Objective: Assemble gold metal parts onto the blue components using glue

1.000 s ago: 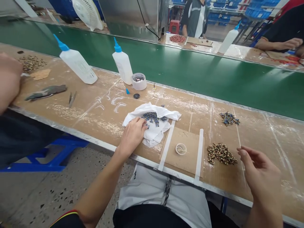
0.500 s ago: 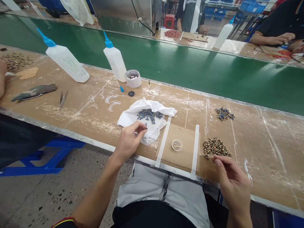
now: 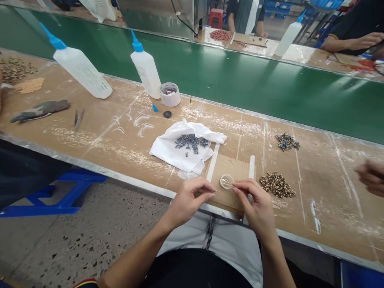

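On the cardboard pad (image 3: pixel 231 196) sits a small round clear dish (image 3: pixel 222 182) with whitish content. A thin wire with a looped end (image 3: pixel 228 183) lies across it. My right hand (image 3: pixel 255 204) is at the dish's right side, thumb and forefinger pinched on the wire's straight end. My left hand (image 3: pixel 193 198) is left of the dish, finger and thumb tips nearly together; whatever is between them is too small to make out. Small blue-topped parts (image 3: pixel 192 142) lie on a crumpled white cloth (image 3: pixel 168 150) beyond my left hand. A heap of small brass-coloured parts (image 3: pixel 277 185) lies right of the pad.
Blue-and-brass pieces (image 3: pixel 287 142) are piled farther right. Two white bottles with blue nozzles, one nearer (image 3: pixel 147 74) and one farther left (image 3: pixel 84 74), stand beside a tape roll (image 3: pixel 169 95). Tweezers (image 3: pixel 78 120) lie left. Another person's hand (image 3: pixel 372 178) reaches in at right.
My right hand has moved left from the brass-coloured heap to the wire. My left hand has moved right and nearer from the cloth to beside the dish. Another person's hand has appeared at right.
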A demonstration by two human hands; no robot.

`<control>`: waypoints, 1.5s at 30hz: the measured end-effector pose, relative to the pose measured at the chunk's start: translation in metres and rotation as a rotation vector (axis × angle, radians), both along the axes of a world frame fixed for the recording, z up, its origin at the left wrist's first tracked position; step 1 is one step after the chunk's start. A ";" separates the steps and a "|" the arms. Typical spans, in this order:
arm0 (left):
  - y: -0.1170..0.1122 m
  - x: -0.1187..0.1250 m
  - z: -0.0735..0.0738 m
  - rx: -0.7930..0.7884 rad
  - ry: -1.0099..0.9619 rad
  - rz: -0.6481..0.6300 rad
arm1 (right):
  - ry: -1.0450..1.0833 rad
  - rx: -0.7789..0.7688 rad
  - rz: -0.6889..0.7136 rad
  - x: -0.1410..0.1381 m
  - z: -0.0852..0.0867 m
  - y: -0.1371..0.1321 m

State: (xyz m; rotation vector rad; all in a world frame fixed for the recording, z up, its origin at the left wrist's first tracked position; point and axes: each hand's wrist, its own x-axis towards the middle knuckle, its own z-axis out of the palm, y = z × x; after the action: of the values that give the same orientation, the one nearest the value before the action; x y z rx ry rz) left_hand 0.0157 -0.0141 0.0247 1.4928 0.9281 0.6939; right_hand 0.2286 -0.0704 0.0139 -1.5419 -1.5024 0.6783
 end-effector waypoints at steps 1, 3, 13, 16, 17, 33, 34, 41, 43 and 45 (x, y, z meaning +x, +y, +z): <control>0.000 0.000 0.000 -0.009 0.000 0.002 | -0.014 0.007 0.011 -0.001 0.001 0.002; 0.000 0.001 0.001 -0.014 0.007 -0.001 | -0.048 0.024 0.028 -0.003 0.004 0.005; -0.001 0.007 0.000 0.027 0.001 -0.047 | -0.301 0.139 -0.009 -0.014 0.013 0.025; 0.000 0.008 -0.002 0.041 -0.014 -0.058 | -0.386 0.131 0.001 -0.007 0.017 0.025; 0.000 0.008 -0.003 0.048 -0.019 -0.060 | -0.385 0.110 0.025 -0.005 0.018 0.025; 0.000 0.012 -0.003 0.032 0.051 -0.071 | 0.231 0.068 -0.190 0.001 0.007 0.014; 0.000 0.012 -0.003 0.044 0.057 -0.072 | 0.247 0.069 -0.200 0.002 0.006 0.013; -0.002 0.010 0.001 0.150 0.070 -0.095 | -0.060 0.168 -0.067 -0.006 0.006 0.023; -0.003 0.010 0.001 0.175 0.072 -0.102 | -0.154 0.182 0.001 -0.007 0.008 0.025; -0.004 0.009 0.000 0.189 0.073 -0.096 | -0.238 0.184 0.039 -0.006 0.010 0.026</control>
State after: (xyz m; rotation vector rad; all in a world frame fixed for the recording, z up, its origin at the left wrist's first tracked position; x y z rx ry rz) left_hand 0.0252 -0.0182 0.0243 1.7282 0.8576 0.6757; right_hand 0.2230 -0.0447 0.0238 -1.4949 -1.7241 0.3751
